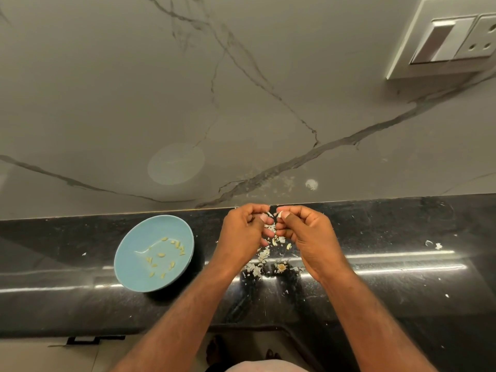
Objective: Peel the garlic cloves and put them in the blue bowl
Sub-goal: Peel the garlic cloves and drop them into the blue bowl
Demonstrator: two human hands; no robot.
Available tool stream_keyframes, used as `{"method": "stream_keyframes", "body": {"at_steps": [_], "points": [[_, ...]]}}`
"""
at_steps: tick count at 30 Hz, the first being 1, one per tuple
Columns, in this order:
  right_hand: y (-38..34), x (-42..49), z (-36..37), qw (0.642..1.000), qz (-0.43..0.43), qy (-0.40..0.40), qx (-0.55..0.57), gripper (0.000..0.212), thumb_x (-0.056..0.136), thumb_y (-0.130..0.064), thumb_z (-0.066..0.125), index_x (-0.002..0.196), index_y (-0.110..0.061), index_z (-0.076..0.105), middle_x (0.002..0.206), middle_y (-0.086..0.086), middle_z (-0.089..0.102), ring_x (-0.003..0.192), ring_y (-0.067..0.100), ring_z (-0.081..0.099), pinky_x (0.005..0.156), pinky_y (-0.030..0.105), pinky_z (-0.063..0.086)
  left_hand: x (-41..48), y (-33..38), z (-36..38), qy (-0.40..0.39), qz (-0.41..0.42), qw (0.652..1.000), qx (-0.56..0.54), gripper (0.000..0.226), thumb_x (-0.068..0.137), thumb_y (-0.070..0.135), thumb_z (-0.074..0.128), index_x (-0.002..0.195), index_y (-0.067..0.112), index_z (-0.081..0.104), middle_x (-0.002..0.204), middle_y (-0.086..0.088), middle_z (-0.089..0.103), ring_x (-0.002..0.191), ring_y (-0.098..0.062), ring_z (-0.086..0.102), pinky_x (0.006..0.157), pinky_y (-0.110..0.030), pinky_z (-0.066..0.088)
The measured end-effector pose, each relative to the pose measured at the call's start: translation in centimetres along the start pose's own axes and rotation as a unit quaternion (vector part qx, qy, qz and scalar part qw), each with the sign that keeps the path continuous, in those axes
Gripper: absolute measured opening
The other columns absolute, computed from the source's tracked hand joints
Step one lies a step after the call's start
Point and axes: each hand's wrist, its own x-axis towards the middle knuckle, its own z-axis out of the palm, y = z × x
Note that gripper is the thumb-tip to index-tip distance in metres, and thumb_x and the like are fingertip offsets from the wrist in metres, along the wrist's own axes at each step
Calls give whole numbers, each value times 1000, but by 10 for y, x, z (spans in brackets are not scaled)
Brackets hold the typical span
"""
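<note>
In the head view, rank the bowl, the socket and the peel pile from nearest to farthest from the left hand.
1. Peel pile, on the counter just below the left hand.
2. Bowl, to its left.
3. Socket, on the wall, far upper right.

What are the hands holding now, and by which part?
A small garlic clove, pinched between fingertips of left hand and right hand; mostly hidden, so which part cannot be told.

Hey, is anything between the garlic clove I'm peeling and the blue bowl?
Nothing visible. The clove is pinched between the left hand and right hand; the bowl lies open to their left, only counter between.
</note>
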Motion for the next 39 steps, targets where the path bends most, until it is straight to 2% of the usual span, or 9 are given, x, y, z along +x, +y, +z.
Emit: {"method": "stream_keyframes", "body": {"at_steps": [4,8,13,16,20,26,31,35,39], "points": [[-3,0,-1,999,-17,-13,-40,10,96,-7,63,95,-6,72,77,11,72,68,17,64,68,25,56,-5,3,2,-9,49,999,-9,9,92,10,69,97,14,75,80,-3,76,69,-12,70,61,-20,55],[-2,-1,0,997,-16,-20,-66,9,96,-9,64,93,-6,72,79,7,73,70,15,62,67,25,55,-4,-2,2,18,63,998,-10,9,88,12,74,89,21,73,78,0,76,71,-15,72,62,-22,57],[0,-4,0,997,39,-42,48,10,89,-13,67,93,-4,68,83,8,70,74,16,62,67,27,53,-2,-3,-5,-6,88,995,37,7,90,15,72,95,18,77,86,2,76,78,-15,72,63,-24,58],[-3,-3,-1,998,24,-49,43,5,90,-5,67,94,-4,70,87,11,72,77,18,66,68,27,55,-1,-4,-9,-36,34,999,-5,6,90,14,72,94,12,76,83,-4,76,74,-17,71,62,-27,58],[3,-5,1,995,-18,-40,-85,11,89,-2,70,93,-11,74,84,4,76,70,13,67,70,24,57,-3,-13,-16,-56,-22,996,-67,8,91,10,70,95,7,76,81,-8,74,72,-17,67,61,-26,54],[17,-10,0,992,-16,-9,-127,9,88,-8,74,96,-11,76,86,3,77,77,18,73,74,26,60,-6,-21,-13,-59,-21,998,11,11,93,15,68,91,8,76,78,-10,74,69,-19,69,65,-29,59],[31,-20,4,986,-11,0,-165,9,89,-11,75,93,-18,77,83,-2,77,79,16,74,75,26,60,-15,-37,-9,-16,-17,999,33,8,91,11,70,88,9,76,73,-7,74,66,-17,71,62,-24,58],[40,-21,2,987,14,4,-159,8,88,-7,74,94,-13,77,84,2,77,77,21,74,76,33,62,-18,-45,-8,-22,-16,998,61,9,90,12,71,82,11,75,67,-5,72,60,-12,67,59,-22,55],[44,-22,8,988,15,15,-152,9,89,-3,72,95,-8,76,83,3,77,76,20,75,74,30,62,-16,-45,-7,-12,-16,997,75,11,87,15,74,77,11,74,62,-5,70,55,-9,63,56,-18,50]]}}
